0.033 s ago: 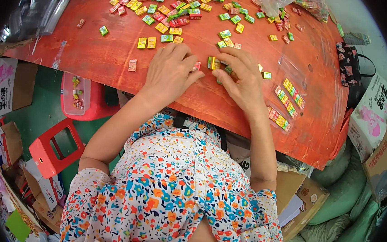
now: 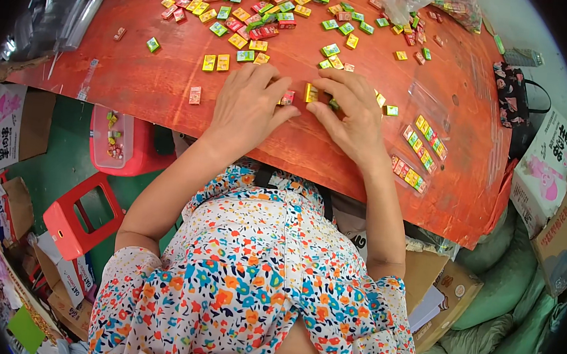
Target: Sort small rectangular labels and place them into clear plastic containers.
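Note:
My left hand (image 2: 249,104) rests over the red tabletop with its fingers curled. A small pink box (image 2: 288,98) pokes out between its forefinger and thumb. To its right, my right hand (image 2: 352,112) has its forefinger and thumb around a small yellow box (image 2: 311,93). Something dark green shows partly under that palm, mostly hidden by the fingers. Just beyond my left hand lie two yellow boxes (image 2: 216,62) side by side and a green box (image 2: 245,55). One pale pink box (image 2: 195,95) lies apart on the left.
A heap of small coloured boxes (image 2: 263,12) spreads across the far side of the red table (image 2: 144,83). Filled rows of boxes (image 2: 419,148) lie at right, near clear plastic trays (image 2: 429,98). Clear plastic sleeves (image 2: 76,17) are piled far left. A red stool (image 2: 84,218) stands below.
The fingers of my right hand have shifted slightly around the boxes; the green one beside the yellow box no longer shows at its left. My left hand stays nearly still.

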Demonstrator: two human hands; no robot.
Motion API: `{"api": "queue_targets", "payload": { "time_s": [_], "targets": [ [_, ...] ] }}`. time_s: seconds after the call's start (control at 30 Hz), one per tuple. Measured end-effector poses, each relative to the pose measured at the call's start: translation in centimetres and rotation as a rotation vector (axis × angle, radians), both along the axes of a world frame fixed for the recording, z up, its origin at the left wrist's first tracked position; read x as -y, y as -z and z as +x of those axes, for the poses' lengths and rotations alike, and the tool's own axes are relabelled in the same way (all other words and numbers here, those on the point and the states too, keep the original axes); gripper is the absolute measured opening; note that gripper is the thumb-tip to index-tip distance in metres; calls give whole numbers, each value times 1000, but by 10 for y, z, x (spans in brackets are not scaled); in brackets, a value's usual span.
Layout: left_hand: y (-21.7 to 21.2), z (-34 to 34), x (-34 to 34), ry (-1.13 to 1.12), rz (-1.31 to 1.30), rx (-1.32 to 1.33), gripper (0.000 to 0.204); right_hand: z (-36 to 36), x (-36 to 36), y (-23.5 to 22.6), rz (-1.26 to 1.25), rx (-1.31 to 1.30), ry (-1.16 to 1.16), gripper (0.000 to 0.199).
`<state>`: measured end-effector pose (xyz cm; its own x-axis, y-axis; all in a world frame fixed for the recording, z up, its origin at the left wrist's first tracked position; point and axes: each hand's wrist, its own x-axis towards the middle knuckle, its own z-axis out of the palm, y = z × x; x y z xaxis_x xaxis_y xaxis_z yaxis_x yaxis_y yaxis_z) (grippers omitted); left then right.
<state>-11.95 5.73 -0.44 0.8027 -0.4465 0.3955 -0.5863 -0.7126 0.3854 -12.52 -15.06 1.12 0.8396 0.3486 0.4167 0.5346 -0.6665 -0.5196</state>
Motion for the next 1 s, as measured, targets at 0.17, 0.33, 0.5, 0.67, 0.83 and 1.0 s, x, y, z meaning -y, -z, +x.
{"api": "queue_targets", "payload": {
  "time_s": [0.17,0.33,0.5,0.67,0.83,1.0],
  "targets": [
    [-6,-5,-13,49,-11,-33,48,3,-10,2,-79,21,-16,30],
    [-2,-5,-4,59,12,-1,37,2,-7,5,-195,32,4,29],
    [-3,-8,-11,36,18,-103,29,3,-16,6,-211,57,-37,29],
    [-6,-11,-15,23,-39,-128,30,3,-18,9,-189,37,-97,35],
    [-10,-9,-19,10,-72,-67,30,2,-7,3,-157,44,14,36],
    [-12,24,-42,-89,-99,56,20,0,-5,1,-298,17,23,30]
  ]
}}
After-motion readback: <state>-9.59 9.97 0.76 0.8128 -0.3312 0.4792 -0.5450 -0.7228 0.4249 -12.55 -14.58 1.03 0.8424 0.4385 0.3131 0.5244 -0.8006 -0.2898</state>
